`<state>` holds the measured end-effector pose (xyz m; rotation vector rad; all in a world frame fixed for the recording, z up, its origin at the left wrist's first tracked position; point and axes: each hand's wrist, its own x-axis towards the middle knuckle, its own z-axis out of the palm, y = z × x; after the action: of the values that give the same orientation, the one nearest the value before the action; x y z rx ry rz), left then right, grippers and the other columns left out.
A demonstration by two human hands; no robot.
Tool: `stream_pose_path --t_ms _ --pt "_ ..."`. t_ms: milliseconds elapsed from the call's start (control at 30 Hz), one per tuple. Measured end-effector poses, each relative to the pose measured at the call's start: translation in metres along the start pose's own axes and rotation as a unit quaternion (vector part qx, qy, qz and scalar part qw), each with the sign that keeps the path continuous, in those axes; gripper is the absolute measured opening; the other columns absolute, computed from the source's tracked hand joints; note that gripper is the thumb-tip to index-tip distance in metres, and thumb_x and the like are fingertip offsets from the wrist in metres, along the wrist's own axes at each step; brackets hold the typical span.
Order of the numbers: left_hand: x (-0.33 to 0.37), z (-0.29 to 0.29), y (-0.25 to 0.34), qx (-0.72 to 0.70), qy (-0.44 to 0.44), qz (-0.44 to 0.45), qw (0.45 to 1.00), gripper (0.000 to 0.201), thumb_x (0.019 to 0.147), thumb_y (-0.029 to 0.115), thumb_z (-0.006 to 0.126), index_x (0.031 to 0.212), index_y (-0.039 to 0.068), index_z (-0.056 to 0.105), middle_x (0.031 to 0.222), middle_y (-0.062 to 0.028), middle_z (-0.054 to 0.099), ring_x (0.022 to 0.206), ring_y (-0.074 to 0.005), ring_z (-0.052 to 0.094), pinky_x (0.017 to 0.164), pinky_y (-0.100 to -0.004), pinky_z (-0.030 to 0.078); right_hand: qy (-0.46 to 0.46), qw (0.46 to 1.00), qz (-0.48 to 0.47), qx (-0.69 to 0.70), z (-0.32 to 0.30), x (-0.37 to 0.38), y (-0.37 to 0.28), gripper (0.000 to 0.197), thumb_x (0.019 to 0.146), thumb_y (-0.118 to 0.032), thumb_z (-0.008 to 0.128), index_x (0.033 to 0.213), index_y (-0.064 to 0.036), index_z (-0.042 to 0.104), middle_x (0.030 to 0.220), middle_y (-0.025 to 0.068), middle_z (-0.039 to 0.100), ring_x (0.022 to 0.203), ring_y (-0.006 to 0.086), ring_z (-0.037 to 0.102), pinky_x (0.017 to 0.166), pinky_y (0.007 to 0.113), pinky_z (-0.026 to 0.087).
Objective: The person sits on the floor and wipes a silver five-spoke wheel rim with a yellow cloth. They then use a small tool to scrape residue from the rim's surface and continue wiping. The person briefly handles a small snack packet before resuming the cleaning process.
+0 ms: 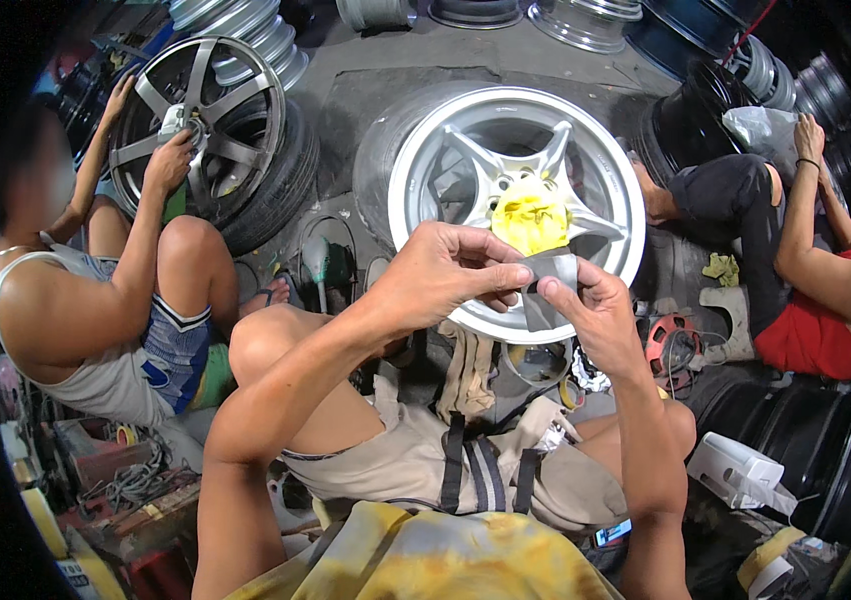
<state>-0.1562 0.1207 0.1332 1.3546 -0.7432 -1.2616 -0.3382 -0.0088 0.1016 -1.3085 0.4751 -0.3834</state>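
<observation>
Both hands pinch a small dark grey sheet, like sandpaper (551,268), in front of my body. My left hand (455,272) grips its left edge between thumb and fingertips. On the other edge, the thumb of my right hand (597,308) presses against curled fingers. Just beyond lies a silver spoked wheel rim (407,140), face up on a tyre. A crumpled yellow cloth (530,215) rests on its hub, and the sheet overlaps the cloth's near edge in view. The rim's near edge is partly behind my hands.
At left a person holds a white-grey tool (175,122) against a dark spoked wheel (235,48). Another person at right handles a clear plastic bag (760,130). A green tool (322,258), a red reel (672,345) and a white box (735,465) lie around me.
</observation>
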Motion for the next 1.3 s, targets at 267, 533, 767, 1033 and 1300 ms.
stream_pose_path --t_ms 267,533,767,1033,1300 --pt "-0.001 0.005 -0.001 0.002 0.032 0.060 0.998 0.018 0.093 0.013 0.076 0.099 -0.004 0.074 0.085 -0.0068 0.074 0.075 -0.0099 0.070 0.069 -0.0231 0.057 0.017 0.999 0.010 -0.030 0.013 -0.001 -0.009 0.027 0.094 -0.012 0.074 0.117 0.0009 0.067 0.106 0.0042 0.073 0.093 0.0074 0.064 0.083 0.025 0.052" --pt "-0.005 0.004 0.008 0.296 0.141 0.248 0.912 0.019 0.092 0.007 0.072 0.106 -0.006 0.071 0.086 -0.0147 0.071 0.076 -0.0172 0.071 0.066 -0.0280 0.056 0.167 0.973 -0.123 -0.101 0.015 0.020 0.001 0.019 0.096 -0.013 0.073 0.105 0.0030 0.068 0.093 0.0017 0.070 0.084 0.0047 0.058 0.075 0.023 0.048" --pt "-0.046 0.025 0.005 0.433 -0.057 0.231 0.869 0.019 0.092 0.016 0.067 0.093 -0.002 0.063 0.096 -0.0186 0.060 0.087 -0.0376 0.065 0.075 -0.0454 0.055 0.308 0.865 -0.225 -0.324 -0.033 0.133 0.057 0.031 0.092 -0.024 0.075 0.094 0.0066 0.067 0.080 0.0145 0.069 0.073 0.0170 0.059 0.070 0.035 0.049" --pt "-0.070 0.032 0.004 0.491 -0.156 0.260 0.817 0.019 0.078 0.008 0.063 0.088 -0.007 0.060 0.096 -0.0167 0.057 0.091 -0.0297 0.062 0.073 -0.0398 0.055 0.318 0.837 -0.174 -0.410 -0.045 0.171 0.083 0.035 0.089 -0.027 0.075 0.092 0.0069 0.068 0.076 0.0224 0.069 0.068 0.0302 0.065 0.069 0.042 0.050" --pt "-0.073 0.032 0.007 0.519 -0.176 0.234 0.803 0.014 0.078 0.005 0.061 0.085 -0.007 0.061 0.094 -0.0162 0.057 0.088 -0.0275 0.063 0.073 -0.0373 0.055 0.316 0.823 -0.189 -0.432 -0.038 0.176 0.082 0.034 0.088 -0.026 0.075 0.092 0.0070 0.068 0.076 0.0229 0.069 0.067 0.0317 0.066 0.068 0.043 0.050"
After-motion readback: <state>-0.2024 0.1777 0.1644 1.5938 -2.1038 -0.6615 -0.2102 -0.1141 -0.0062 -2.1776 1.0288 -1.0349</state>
